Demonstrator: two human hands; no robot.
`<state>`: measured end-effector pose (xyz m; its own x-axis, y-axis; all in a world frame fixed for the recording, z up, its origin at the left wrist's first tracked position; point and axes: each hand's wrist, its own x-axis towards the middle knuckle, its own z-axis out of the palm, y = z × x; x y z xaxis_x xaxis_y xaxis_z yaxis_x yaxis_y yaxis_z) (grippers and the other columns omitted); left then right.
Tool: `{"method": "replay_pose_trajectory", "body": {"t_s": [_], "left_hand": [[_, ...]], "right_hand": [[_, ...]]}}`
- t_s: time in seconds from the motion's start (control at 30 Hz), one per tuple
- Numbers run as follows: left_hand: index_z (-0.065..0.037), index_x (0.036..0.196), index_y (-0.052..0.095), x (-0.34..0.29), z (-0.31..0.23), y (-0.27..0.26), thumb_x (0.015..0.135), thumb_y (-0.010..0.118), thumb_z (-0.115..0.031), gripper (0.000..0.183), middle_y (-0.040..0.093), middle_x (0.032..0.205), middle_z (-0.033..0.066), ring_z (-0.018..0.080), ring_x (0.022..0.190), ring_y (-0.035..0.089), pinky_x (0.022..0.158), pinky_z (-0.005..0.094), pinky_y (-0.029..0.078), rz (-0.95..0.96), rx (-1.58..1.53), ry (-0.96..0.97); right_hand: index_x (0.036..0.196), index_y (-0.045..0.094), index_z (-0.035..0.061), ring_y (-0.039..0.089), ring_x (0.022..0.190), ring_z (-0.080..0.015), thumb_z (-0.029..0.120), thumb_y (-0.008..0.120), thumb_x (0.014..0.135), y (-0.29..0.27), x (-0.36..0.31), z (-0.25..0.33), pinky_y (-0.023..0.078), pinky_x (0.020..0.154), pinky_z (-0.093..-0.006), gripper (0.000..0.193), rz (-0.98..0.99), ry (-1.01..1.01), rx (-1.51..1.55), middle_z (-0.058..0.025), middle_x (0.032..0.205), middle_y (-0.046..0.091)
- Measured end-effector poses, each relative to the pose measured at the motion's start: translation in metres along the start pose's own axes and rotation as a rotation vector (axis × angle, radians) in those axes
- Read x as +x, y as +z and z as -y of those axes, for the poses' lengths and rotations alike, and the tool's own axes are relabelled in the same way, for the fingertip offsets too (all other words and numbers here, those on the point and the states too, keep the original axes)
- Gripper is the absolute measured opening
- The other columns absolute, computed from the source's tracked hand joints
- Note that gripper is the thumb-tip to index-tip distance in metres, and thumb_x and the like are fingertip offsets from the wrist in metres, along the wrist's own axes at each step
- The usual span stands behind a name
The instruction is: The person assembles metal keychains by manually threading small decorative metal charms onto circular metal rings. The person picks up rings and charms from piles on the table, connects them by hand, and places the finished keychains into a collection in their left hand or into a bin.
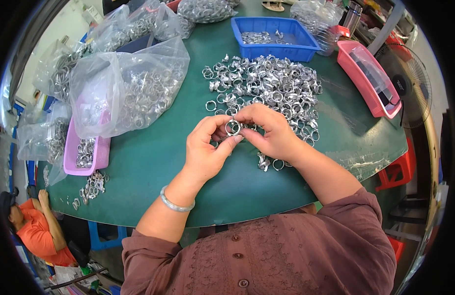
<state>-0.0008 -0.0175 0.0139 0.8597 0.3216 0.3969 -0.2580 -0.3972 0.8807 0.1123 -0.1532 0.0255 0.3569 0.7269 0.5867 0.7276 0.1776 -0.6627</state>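
My left hand and my right hand meet over the green table, both pinching one small silver metal ring clamp between thumbs and fingertips. A pale bangle circles my left wrist. Just beyond my hands spreads a loose pile of the same silver ring clamps. A few stray clamps lie under my right wrist.
A blue tray holding some clamps stands at the back. A pink tray sits at the right, a purple tray at the left under a clear bag of clamps. Another person in orange sits at lower left.
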Motion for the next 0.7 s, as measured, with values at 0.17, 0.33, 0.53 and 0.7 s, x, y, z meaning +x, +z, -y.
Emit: {"method": "replay_pose_trajectory", "body": {"t_s": [0.17,0.33,0.53,0.7], "left_hand": [[-0.001,0.099,0.056,0.001,-0.001,-0.002,0.069,0.069,0.000,0.033,0.053,0.082,-0.0011,0.0055,0.069,0.048,0.062,0.0193,0.042,0.001,0.082,0.056],[-0.001,0.102,0.054,0.000,-0.002,0.000,0.069,0.069,0.000,0.035,0.052,0.082,-0.0010,0.0059,0.069,0.048,0.061,0.0197,0.042,-0.002,0.104,0.075],[-0.001,0.101,0.055,0.000,-0.002,-0.002,0.073,0.065,-0.002,0.030,0.052,0.081,0.0011,0.0078,0.072,0.050,0.061,0.0202,0.044,-0.011,-0.129,-0.020],[0.001,0.108,0.050,0.006,-0.004,-0.009,0.083,0.054,-0.006,0.026,0.053,0.088,0.0031,0.0099,0.078,0.052,0.068,0.0219,0.046,0.132,-0.750,-0.500]], "right_hand": [[0.091,0.057,0.0032,0.057,0.073,-0.0245,-0.002,0.062,0.070,0.000,0.001,0.001,0.046,0.064,-0.0316,0.022,0.002,0.032,0.003,-0.0093,0.080,0.057],[0.088,0.058,0.0035,0.057,0.071,-0.0242,-0.001,0.062,0.070,0.002,0.000,0.000,0.046,0.062,-0.0315,0.019,-0.027,0.017,-0.020,-0.0087,0.076,0.057],[0.086,0.058,0.0034,0.056,0.069,-0.0261,0.001,0.063,0.070,0.001,0.003,0.002,0.045,0.061,-0.0335,0.017,-0.057,-0.107,-0.112,-0.0087,0.076,0.058],[0.088,0.058,0.0032,0.056,0.070,-0.0273,0.003,0.061,0.072,-0.003,0.003,0.003,0.045,0.062,-0.0344,0.016,-0.040,-0.070,-0.092,-0.0097,0.076,0.057]]}}
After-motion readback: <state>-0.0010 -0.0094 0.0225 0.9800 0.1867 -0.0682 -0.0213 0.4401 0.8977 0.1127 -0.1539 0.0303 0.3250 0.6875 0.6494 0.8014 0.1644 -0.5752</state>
